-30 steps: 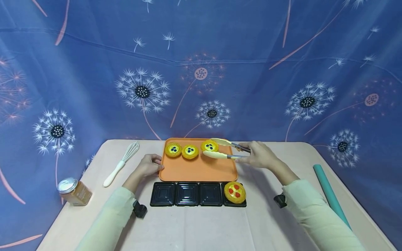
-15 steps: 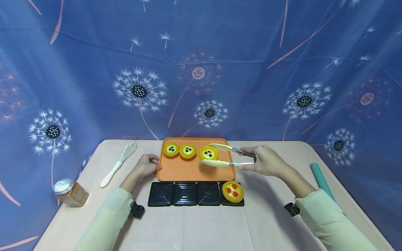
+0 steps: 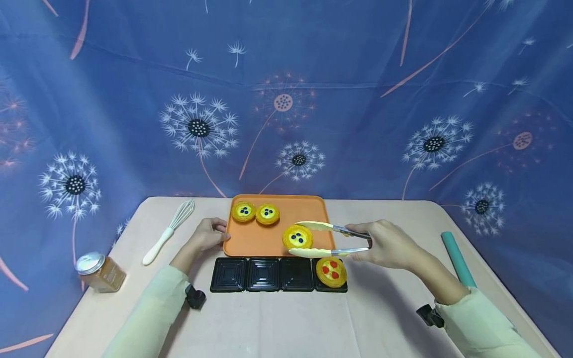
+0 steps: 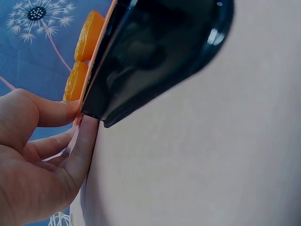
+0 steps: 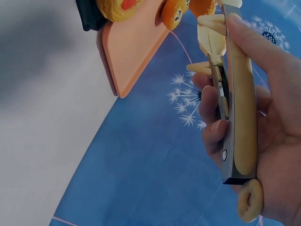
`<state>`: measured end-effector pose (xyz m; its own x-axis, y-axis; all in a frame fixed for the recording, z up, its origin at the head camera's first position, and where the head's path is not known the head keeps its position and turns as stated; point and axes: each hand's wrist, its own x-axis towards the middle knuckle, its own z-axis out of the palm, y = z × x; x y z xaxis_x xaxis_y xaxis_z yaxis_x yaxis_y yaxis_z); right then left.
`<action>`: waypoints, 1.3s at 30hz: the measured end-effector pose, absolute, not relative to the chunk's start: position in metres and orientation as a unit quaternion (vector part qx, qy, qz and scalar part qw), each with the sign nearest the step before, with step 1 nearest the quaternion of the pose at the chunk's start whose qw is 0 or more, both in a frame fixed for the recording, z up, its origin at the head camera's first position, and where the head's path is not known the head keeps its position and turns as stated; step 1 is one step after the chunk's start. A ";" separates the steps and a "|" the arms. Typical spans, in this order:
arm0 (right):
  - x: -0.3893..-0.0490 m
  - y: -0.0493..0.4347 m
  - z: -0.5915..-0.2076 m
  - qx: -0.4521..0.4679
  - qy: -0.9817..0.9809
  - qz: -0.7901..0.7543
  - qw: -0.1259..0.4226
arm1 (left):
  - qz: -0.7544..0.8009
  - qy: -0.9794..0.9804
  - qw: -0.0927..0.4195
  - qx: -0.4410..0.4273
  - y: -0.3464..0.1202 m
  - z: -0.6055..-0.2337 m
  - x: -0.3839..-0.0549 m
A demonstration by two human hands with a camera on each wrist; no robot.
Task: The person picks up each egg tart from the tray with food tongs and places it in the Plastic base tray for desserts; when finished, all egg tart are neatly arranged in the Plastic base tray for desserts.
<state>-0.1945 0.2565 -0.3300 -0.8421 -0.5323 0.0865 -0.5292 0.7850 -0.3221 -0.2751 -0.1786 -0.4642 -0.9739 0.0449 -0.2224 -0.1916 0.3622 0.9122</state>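
My right hand [image 3: 385,243] grips a pair of tongs [image 5: 242,103] with cream-coloured tips. Between the tips is an egg tart with blueberries [image 3: 297,237], raised over the front right part of the orange tray [image 3: 255,243]. Two more blueberry tarts [image 3: 267,214] sit side by side at the tray's back left. At the tray's left edge, my left hand [image 3: 208,234] pinches the rim, thumb above and a finger beneath in the left wrist view. In front of the tray lies a black four-part plastic holder [image 3: 263,275]; its rightmost compartment bears a tart with red toppings [image 3: 331,272].
A white-handled whisk [image 3: 170,231] lies on the left of the pale table [image 3: 286,323]. Near the left edge stands a jar with a silvery lid [image 3: 100,272]. A teal roll [image 3: 458,259] lies along the right side. Blue dandelion-print cloth [image 3: 358,124] hangs behind.
The tongs closed in on the right-hand blueberry tart and lifted it. My right hand has carried it toward me, near the tray's front edge. My left hand keeps its place on the rim.
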 end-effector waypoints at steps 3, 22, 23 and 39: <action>-0.189 0.259 -0.332 -0.288 0.942 -0.172 0.006 | 0.564 0.819 0.102 -0.043 -0.178 -0.464 -0.275; -0.178 0.252 -0.349 -0.310 0.938 -0.148 0.046 | 0.572 0.812 0.101 -0.054 -0.177 -0.465 -0.273; -0.179 0.252 -0.349 -0.312 0.938 -0.145 0.046 | 0.573 0.811 0.101 -0.056 -0.177 -0.465 -0.273; -0.180 0.240 -0.345 -0.328 0.938 -0.106 0.042 | 0.582 0.805 0.105 -0.053 -0.177 -0.463 -0.274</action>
